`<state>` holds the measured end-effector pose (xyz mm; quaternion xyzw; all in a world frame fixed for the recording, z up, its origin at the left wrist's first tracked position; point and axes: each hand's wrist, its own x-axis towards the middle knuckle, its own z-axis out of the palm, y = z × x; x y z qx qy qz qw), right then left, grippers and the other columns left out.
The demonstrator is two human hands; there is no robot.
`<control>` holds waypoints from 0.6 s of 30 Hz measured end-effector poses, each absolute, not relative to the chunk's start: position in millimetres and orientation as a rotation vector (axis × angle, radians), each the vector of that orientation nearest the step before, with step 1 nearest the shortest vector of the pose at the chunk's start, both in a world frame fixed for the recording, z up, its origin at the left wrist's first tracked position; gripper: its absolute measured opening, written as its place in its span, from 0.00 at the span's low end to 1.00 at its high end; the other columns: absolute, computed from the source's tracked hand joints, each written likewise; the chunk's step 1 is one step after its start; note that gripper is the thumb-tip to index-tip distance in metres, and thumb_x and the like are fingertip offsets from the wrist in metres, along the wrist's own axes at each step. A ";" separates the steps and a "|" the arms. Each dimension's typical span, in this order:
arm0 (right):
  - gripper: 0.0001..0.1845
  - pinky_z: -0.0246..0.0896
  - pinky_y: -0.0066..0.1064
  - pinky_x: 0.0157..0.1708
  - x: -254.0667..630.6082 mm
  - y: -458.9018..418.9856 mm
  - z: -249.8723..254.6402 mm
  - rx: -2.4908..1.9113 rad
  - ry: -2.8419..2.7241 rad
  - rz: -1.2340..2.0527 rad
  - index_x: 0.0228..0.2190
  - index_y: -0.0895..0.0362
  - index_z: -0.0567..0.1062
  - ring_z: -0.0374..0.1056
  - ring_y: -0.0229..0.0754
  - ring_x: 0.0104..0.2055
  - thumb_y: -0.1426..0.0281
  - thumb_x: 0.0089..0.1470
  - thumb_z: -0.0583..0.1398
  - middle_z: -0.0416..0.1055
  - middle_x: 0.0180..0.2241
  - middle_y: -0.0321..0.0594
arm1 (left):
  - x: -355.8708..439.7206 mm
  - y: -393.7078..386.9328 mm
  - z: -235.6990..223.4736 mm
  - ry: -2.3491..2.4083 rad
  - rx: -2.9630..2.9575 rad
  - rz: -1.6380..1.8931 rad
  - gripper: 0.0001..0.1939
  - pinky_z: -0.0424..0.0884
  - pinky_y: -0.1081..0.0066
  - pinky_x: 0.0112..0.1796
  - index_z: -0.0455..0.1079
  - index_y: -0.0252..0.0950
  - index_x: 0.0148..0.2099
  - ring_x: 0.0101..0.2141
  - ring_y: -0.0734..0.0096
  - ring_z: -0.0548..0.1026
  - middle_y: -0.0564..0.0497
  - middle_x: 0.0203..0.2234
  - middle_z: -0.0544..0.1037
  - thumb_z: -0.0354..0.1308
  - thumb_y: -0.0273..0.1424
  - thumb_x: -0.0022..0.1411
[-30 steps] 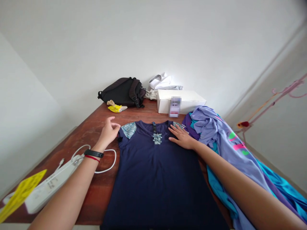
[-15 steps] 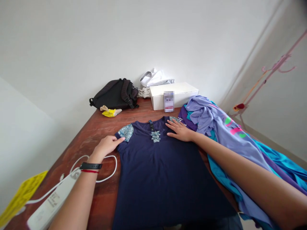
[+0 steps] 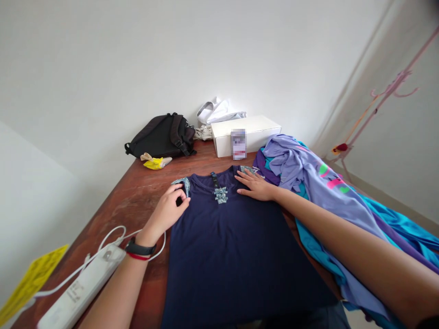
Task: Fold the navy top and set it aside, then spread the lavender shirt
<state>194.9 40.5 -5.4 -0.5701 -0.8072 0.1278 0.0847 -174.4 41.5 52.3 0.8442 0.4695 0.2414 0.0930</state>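
Note:
A navy T-shirt [image 3: 229, 256] lies spread on the wooden table, its neckline toward the wall. Patterned blue-white trim covers its sleeves, and a matching bow ornament [image 3: 221, 195] sits below the neck. At the left sleeve [image 3: 185, 183], which is folded inward, my left hand [image 3: 168, 208] pinches the edge between thumb and fingers. My right hand [image 3: 255, 185] rests flat with fingers spread on the shirt's right shoulder, partly over the other sleeve [image 3: 247, 170].
A white power strip [image 3: 82, 283] with a cable lies at left. Behind the shirt are a black backpack [image 3: 157, 137], a yellow wrapper [image 3: 154, 162], a white box [image 3: 257, 132] and white cloth [image 3: 219, 109]. Purple and blue garments [image 3: 308, 183] hang over the right edge near a pink rack [image 3: 394, 87].
My left hand has moved right and inward, folding the left sleeve over toward the shirt's body. My right hand stays on the right shoulder.

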 end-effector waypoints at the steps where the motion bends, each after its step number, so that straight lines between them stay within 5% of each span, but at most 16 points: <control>1: 0.46 0.28 0.61 0.68 194.7 40.3 -4.9 -1.702 -2.409 0.382 0.70 0.51 0.50 0.28 0.61 0.73 0.39 0.61 0.44 0.36 0.72 0.40 | -169.3 37.9 49.0 1.354 2.538 0.683 0.11 0.64 0.58 0.59 0.67 0.40 0.30 0.59 0.54 0.69 0.41 0.57 0.71 0.53 0.37 0.65; 5: 0.46 0.28 0.60 0.68 193.5 39.0 -2.6 -1.708 -2.414 0.381 0.70 0.52 0.50 0.28 0.60 0.73 0.39 0.61 0.43 0.36 0.72 0.41 | -154.6 28.0 32.1 1.254 2.640 0.523 0.07 0.64 0.55 0.61 0.70 0.40 0.41 0.61 0.55 0.67 0.42 0.65 0.63 0.51 0.31 0.66; 9: 0.46 0.28 0.61 0.68 193.1 38.6 -1.6 -1.720 -2.413 0.391 0.70 0.52 0.49 0.27 0.60 0.73 0.39 0.61 0.43 0.36 0.72 0.41 | -150.0 25.4 19.6 1.170 2.725 0.609 0.22 0.57 0.49 0.65 0.67 0.39 0.57 0.68 0.53 0.56 0.44 0.70 0.54 0.49 0.21 0.63; 13: 0.46 0.29 0.61 0.68 193.2 38.9 -1.9 -1.724 -2.407 0.397 0.70 0.50 0.49 0.27 0.60 0.73 0.38 0.61 0.43 0.36 0.72 0.40 | -149.1 23.2 18.8 1.146 2.692 0.727 0.37 0.56 0.49 0.65 0.53 0.40 0.69 0.70 0.53 0.48 0.44 0.73 0.38 0.47 0.16 0.59; 18: 0.46 0.28 0.61 0.68 192.9 38.7 -1.2 -1.725 -2.421 0.394 0.70 0.53 0.49 0.27 0.60 0.73 0.39 0.61 0.43 0.35 0.72 0.41 | -146.3 23.6 22.9 1.239 2.579 0.895 0.42 0.55 0.50 0.66 0.43 0.42 0.73 0.70 0.54 0.43 0.44 0.73 0.34 0.46 0.15 0.60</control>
